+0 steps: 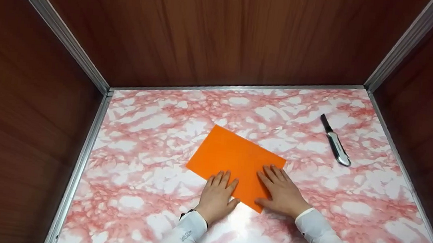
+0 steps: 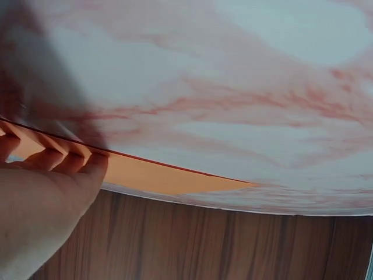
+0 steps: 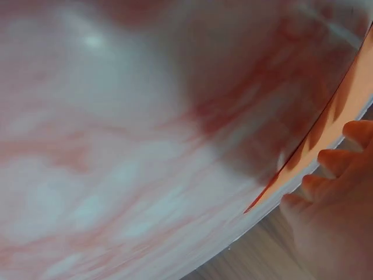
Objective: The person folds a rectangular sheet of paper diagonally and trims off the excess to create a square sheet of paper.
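Two bare hands rest on an orange sheet (image 1: 237,152) lying askew near the middle of a pink-and-white marbled table (image 1: 135,169). The left hand (image 1: 215,200) reaches over the sheet's near edge, fingers extended and slightly apart; the right hand (image 1: 284,194) lies across its right edge, fingers spread, its thumb close to the near corner. Neither grips anything, and how hard they press cannot be told. The step appears to be steadying and flattening the sheet. Doing it well likely calls for flat, even fingertip pressure, smoothing outward from the middle, with both hands working evenly so the sheet neither pivots nor buckles. The far left corner lies beyond both hands and could lift or drift. A utility knife (image 1: 335,144), its dark blade end pointing to the far side, lies well apart at right, best left clear of the sleeves.
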`<state>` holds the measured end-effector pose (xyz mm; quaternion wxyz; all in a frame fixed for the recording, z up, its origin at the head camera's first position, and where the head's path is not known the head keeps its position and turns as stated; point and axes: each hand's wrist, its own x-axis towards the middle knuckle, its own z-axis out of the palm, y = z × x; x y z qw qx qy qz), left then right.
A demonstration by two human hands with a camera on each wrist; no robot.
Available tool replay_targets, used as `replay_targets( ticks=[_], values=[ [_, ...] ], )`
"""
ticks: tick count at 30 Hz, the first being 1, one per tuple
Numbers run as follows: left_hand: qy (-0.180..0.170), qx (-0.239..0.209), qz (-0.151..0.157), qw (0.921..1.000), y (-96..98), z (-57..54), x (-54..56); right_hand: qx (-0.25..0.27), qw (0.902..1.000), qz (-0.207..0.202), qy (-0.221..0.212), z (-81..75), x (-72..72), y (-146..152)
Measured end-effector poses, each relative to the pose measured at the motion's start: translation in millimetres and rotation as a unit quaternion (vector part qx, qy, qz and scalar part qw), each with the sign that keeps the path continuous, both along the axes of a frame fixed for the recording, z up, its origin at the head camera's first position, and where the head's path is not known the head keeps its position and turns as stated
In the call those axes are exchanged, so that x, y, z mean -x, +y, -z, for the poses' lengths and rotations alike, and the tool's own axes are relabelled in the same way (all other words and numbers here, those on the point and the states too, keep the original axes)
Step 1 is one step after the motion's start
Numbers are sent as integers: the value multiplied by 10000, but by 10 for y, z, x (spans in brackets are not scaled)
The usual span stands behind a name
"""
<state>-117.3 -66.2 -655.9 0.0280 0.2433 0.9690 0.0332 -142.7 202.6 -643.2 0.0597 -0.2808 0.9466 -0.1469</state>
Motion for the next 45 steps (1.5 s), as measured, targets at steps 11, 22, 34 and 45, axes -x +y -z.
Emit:
replay_targets(
  ticks=[11,22,34,45],
  values=[
    [-370,-908,-406,9944,31,90,43,24,9997,-141,-199,70,-116,100],
    [-366,-422,-114,9984,-58,57,177,-62,9990,113,-427,74,-55,86],
    [-510,-524,-97,9973,-109,58,177,-142,9990,167,-380,72,-50,57],
    [-247,-400,-167,9988,-126,62,247,-67,9982,365,-464,34,3,38]
  ],
)
